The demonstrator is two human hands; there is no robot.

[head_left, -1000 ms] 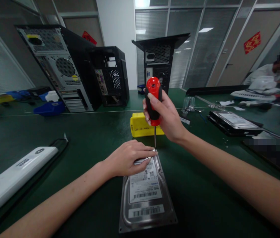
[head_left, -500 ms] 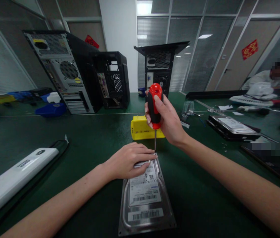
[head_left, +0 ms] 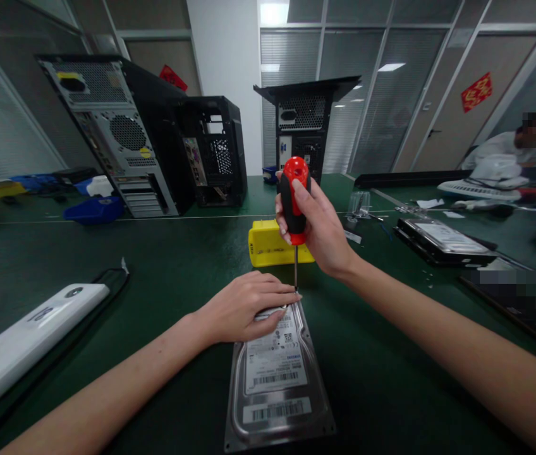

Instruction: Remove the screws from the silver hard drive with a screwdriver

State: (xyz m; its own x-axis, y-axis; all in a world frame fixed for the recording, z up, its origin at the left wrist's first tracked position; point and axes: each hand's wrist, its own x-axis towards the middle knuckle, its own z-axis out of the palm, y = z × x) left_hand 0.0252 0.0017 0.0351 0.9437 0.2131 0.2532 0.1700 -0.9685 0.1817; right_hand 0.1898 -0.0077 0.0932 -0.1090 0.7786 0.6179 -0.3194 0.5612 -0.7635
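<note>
A silver hard drive [head_left: 275, 395] with white labels lies flat on the green table in front of me. Across its far end rests my left hand [head_left: 251, 306], fingers stretched out, the fingertips close to the screwdriver's tip. My right hand [head_left: 322, 221] is wrapped round the red and black handle of a screwdriver [head_left: 295, 189], which stands upright. Its shaft reaches down to the far right corner of the drive; the screw under the tip is too small to make out. Just behind the screwdriver sits a yellow bin [head_left: 263, 245] with small parts in it.
Computer cases [head_left: 128, 133] stand along the back. To the left lie a white device [head_left: 35, 344] with a black cable and a blue bin [head_left: 93, 210]. Another hard drive [head_left: 450, 237] in a black bracket lies right. A person [head_left: 509, 148] sits at the far right.
The view shifts very slightly. Both hands, the screwdriver and the hard drive keep their places relative to each other.
</note>
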